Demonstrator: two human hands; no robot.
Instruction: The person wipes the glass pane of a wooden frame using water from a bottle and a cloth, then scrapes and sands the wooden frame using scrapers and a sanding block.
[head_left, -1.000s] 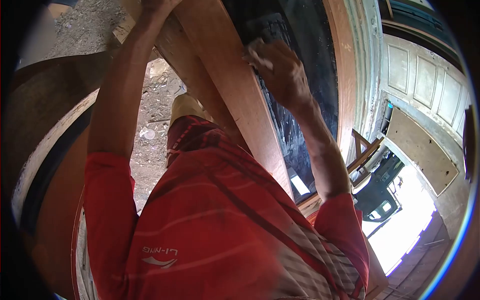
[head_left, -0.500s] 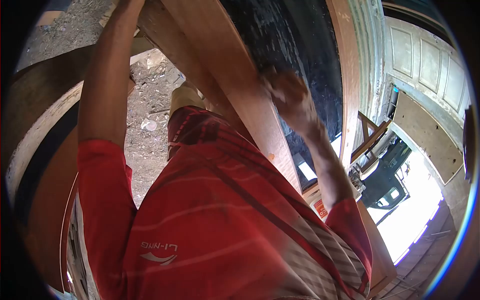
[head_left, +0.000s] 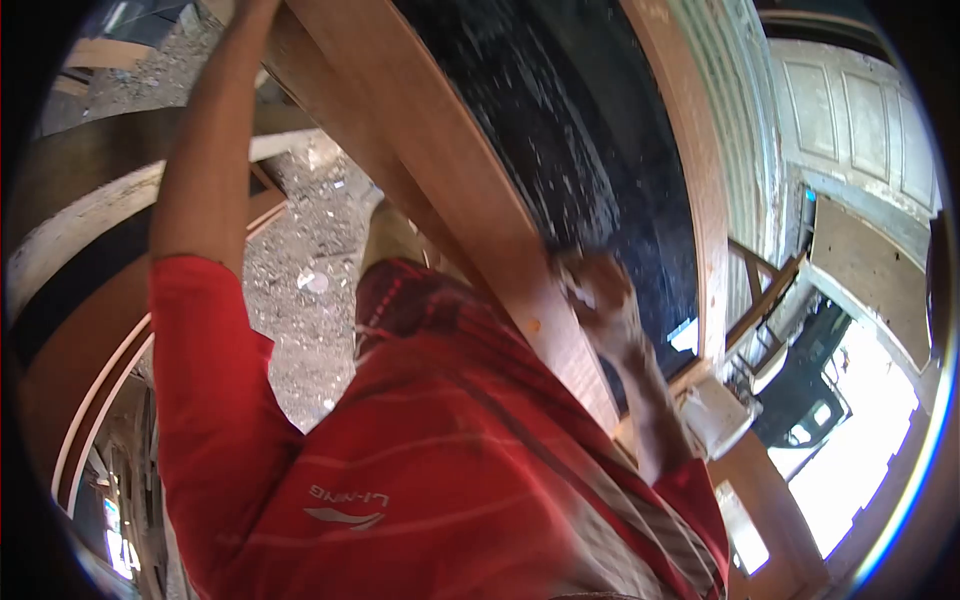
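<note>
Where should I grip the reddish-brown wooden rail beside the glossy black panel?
Probably the left edge of the reddish-brown wooden rail, from the littered grey floor side: that edge looks straight and exposed, while the glossy black panel borders its right edge.

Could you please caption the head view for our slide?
A bare right hand at the edge of a dark, wood-framed panel.

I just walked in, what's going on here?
A person in a red shirt has the right hand at the edge of a glossy, white-streaked black panel, beside a long brown wooden board. Blur hides whether it holds anything. The left forearm extends past the top; the left hand is unseen.
</note>
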